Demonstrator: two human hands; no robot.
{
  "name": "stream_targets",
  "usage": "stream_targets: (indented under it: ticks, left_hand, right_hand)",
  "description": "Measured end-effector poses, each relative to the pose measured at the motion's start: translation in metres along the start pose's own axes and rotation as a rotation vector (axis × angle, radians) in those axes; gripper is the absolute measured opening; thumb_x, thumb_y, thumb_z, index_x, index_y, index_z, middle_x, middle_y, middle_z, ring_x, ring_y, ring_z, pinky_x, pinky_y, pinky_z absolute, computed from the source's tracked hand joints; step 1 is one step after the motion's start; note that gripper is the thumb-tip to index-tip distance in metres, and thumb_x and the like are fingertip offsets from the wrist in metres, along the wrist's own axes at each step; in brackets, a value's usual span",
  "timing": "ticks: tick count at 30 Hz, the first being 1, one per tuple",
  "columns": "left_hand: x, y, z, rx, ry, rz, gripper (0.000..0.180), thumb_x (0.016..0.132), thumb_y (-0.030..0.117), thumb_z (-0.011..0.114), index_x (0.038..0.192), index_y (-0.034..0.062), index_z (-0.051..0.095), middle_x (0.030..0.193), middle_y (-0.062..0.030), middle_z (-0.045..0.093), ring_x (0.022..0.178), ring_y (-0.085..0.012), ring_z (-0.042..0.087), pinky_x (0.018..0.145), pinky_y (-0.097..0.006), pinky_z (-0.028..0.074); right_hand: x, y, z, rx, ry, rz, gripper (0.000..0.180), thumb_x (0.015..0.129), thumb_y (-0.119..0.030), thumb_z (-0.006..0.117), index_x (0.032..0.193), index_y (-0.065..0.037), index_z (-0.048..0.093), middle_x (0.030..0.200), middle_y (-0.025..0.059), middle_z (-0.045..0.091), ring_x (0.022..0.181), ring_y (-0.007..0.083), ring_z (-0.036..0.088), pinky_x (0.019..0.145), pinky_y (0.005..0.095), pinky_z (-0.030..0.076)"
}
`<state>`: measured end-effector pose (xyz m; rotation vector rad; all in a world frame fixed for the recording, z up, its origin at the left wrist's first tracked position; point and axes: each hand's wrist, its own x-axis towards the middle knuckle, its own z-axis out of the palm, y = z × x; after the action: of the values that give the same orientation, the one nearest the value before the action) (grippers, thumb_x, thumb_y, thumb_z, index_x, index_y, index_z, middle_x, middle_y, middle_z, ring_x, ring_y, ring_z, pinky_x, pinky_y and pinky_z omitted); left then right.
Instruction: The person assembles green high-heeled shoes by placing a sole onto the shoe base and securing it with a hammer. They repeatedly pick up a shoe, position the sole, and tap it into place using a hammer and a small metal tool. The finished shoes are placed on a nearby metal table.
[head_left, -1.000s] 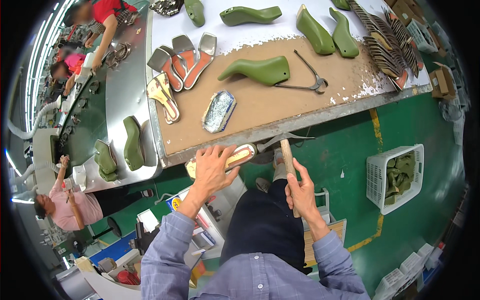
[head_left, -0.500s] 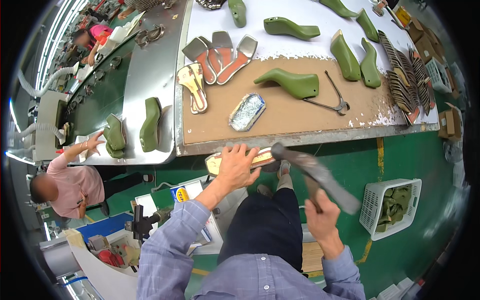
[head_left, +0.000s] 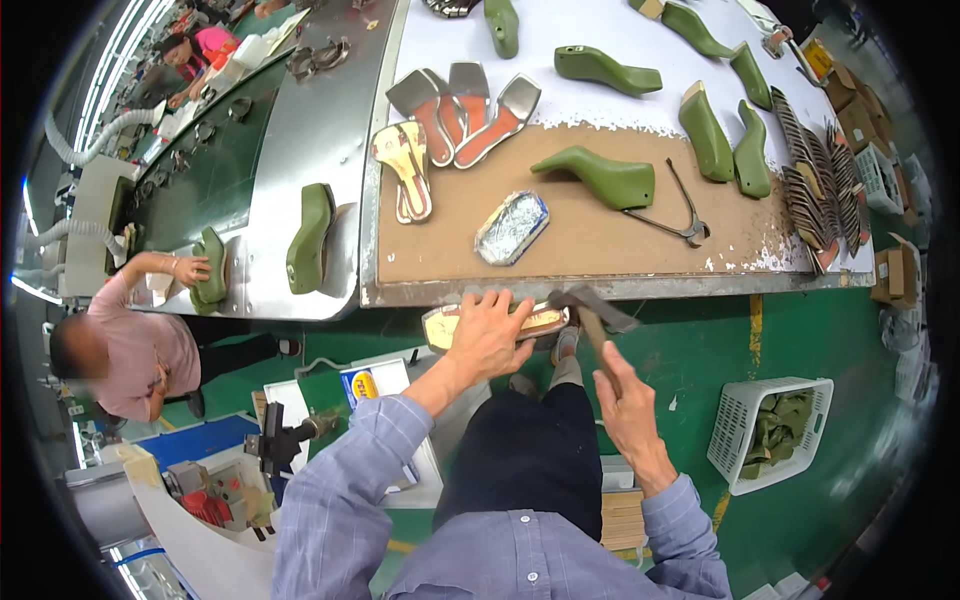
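Note:
Just off the table's front edge, my left hand (head_left: 488, 335) is wrapped over a cream-and-brown shoe sole piece (head_left: 440, 328), its fingers curled across the middle. My hand hides what lies under the piece. In my right hand (head_left: 630, 415) is a hammer (head_left: 592, 318), gripped by its wooden handle. The hammer's dark head is at the right end of the sole piece; whether they touch I cannot tell. On the table beyond lie a foil-like block (head_left: 512, 228) with a blue edge, a green shoe last (head_left: 600, 178) and pincers (head_left: 690, 228).
Orange-and-silver insoles (head_left: 462, 115) and cream ones (head_left: 402, 165) lie at the table's left. Several green lasts (head_left: 708, 135) and striped strips (head_left: 812, 185) are at the right. A white basket (head_left: 728, 440) stands on the floor. At left, a co-worker's hand (head_left: 190, 270) touches another last.
The hammer has swung left and down, its head now by the right end of the sole piece. My left hand keeps its grip. The co-worker's hand has moved onto a last.

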<state>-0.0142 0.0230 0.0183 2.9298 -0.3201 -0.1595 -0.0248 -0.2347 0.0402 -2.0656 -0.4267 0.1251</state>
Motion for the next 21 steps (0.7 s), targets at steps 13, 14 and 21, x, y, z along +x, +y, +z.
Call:
stream_targets:
  ticks: [13, 14, 21]
  left_hand:
    - [0.014, -0.001, 0.013, -0.011, -0.064, -0.102, 0.066, 0.072, 0.032, 0.078, 0.130, 0.0097, 0.056, 0.102, -0.0103, 0.062, 0.097, -0.0279, 0.060, 0.082, -0.043, 0.044]
    - [0.021, 0.001, 0.019, -0.060, -0.119, -0.089, 0.067, 0.069, 0.029, 0.077, 0.130, 0.0092, 0.056, 0.101, -0.0113, 0.063, 0.095, -0.0287, 0.062, 0.077, -0.044, 0.046]
    - [0.015, -0.005, -0.019, -0.457, -0.239, -0.324, 0.077, 0.067, 0.027, 0.078, 0.138, 0.0209, 0.048, 0.106, -0.0176, 0.063, 0.094, -0.0390, 0.067, 0.080, -0.049, 0.051]
  right_hand:
    - [0.012, 0.053, -0.005, -0.258, -0.077, 0.122, 0.037, 0.092, -0.005, 0.071, 0.129, -0.002, 0.064, 0.115, 0.0232, 0.070, 0.104, 0.0339, 0.072, 0.086, 0.0354, 0.056]
    - [0.031, 0.063, -0.004, -0.292, -0.038, 0.091, 0.038, 0.094, -0.005, 0.069, 0.131, -0.003, 0.063, 0.120, 0.0232, 0.069, 0.109, 0.0341, 0.070, 0.089, 0.0353, 0.056]
    - [0.097, 0.106, -0.013, -0.322, 0.005, 0.156, 0.049, 0.098, -0.003, 0.063, 0.145, -0.008, 0.052, 0.126, 0.0211, 0.068, 0.108, 0.0352, 0.070, 0.088, 0.0378, 0.056]
